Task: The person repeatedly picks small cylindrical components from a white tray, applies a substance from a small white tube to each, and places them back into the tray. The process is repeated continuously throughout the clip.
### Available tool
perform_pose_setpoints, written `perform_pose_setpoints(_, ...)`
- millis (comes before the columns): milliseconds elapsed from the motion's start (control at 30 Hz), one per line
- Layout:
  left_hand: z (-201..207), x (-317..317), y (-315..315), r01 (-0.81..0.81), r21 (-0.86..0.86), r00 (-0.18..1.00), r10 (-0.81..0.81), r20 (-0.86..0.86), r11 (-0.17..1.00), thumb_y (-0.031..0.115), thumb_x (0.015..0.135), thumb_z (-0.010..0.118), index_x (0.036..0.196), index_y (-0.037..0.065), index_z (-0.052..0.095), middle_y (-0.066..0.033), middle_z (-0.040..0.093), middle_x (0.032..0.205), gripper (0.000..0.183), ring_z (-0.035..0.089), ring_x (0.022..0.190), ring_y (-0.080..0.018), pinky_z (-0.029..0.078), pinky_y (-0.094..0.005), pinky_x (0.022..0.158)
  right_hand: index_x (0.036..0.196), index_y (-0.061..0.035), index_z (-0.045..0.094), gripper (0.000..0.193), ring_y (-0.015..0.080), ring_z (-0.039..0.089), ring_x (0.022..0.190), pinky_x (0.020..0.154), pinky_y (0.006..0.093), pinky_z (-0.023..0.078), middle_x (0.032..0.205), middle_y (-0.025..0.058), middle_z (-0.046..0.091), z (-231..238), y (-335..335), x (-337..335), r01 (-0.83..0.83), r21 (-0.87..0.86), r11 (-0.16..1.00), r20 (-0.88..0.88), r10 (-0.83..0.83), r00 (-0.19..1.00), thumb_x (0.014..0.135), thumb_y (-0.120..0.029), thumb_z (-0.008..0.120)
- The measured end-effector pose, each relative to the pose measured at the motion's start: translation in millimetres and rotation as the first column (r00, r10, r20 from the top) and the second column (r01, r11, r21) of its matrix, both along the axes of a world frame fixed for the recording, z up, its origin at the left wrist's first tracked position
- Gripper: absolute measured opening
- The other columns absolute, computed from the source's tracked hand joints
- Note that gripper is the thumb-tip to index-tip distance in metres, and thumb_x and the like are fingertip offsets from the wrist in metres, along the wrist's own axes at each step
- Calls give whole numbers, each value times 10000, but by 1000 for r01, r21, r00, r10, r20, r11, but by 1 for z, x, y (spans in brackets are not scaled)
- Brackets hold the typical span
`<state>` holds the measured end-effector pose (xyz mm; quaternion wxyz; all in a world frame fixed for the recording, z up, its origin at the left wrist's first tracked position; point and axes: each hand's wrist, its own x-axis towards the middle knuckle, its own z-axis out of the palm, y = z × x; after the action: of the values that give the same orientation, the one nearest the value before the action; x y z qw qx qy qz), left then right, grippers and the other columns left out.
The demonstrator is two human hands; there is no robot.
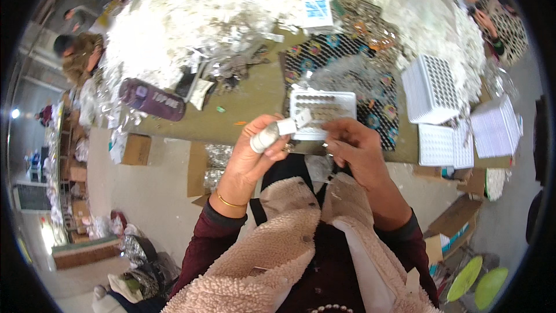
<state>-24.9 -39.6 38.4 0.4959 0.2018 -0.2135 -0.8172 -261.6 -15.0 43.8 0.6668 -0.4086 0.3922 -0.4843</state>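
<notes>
My left hand [238,156] is closed around a small white cylinder-shaped piece [264,140] with a pale round end. White flat pieces [294,124] stick out from it toward the tray; I cannot tell what kind of part they are. Close by on the right, my right hand [360,149] has its thumb and fingers drawn together at the tray's near right corner. Whatever lies between those fingertips is too small to make out. Beyond both hands, a white plastic tray [351,103] rests on the table, with rows of small round grey pieces [315,97] in it.
A patterned cloth [382,90] lies under the tray. On the right stand stacked white trays [431,90]. A purple bottle [152,99] lies at the left. Heaped white pieces [168,29] cover the far table, with a small white box [317,14] among them. Other people work nearby.
</notes>
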Motion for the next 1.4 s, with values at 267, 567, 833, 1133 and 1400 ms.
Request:
perform_pose_setpoints(267, 8, -51, 9, 9, -423, 830, 230, 508, 906, 91, 847, 731, 1052, 19, 684, -58, 629, 868, 222, 531, 637, -116, 416, -234, 528, 952, -5, 683, 130, 45, 495, 540, 478, 204, 364, 737, 8, 633, -6, -2, -9, 93, 102, 990, 283, -119, 952, 865, -90, 731)
perform_pose_setpoints(567, 22, -62, 8, 457, -827, 254, 843, 473, 327, 60, 808, 686, 1086, 32, 650, -105, 611, 835, 282, 635, 674, -286, 518, -367, 570, 934, -1, 676, 142, 44, 499, 584, 507, 211, 371, 741, -12, 609, 7, -1, -14, 64, 105, 992, 36, -68, 997, 840, -93, 730)
perform_pose_setpoints(833, 11, -60, 14, 207, -163, 738, -45, 674, 965, 231, 904, 712, 1191, 9, 642, -10, 674, 904, 370, 578, 713, -43, 432, -192, 562, 939, -12, 619, 199, 44, 531, 681, 592, 213, 430, 803, -12, 600, -4, 4, -3, 228, -443, 867, -200, -343, 918, 779, 76, 696)
perform_pose_setpoints(1133, 1, -55, 14, 136, -284, 857, 31, 514, 949, 157, 932, 672, 1078, 14, 670, 15, 661, 860, 204, 562, 719, -48, 438, -209, 593, 972, -6, 582, 168, 61, 504, 698, 624, 214, 430, 859, 6, 551, -1, 7, -6, -19, -478, 878, -388, -192, 901, 839, 95, 596)
perform_pose_setpoints(1400, 6, -41, 6, 355, -412, 655, 91, 750, 839, 163, 893, 724, 991, 6, 685, 2, 658, 841, 189, 553, 809, -64, 471, -255, 736, 1171, 25, 557, 370, 110, 570, 735, 660, 263, 495, 911, 58, 590, 7, 10, -7, -55, -297, 953, -296, -37, 955, 817, 128, 587)
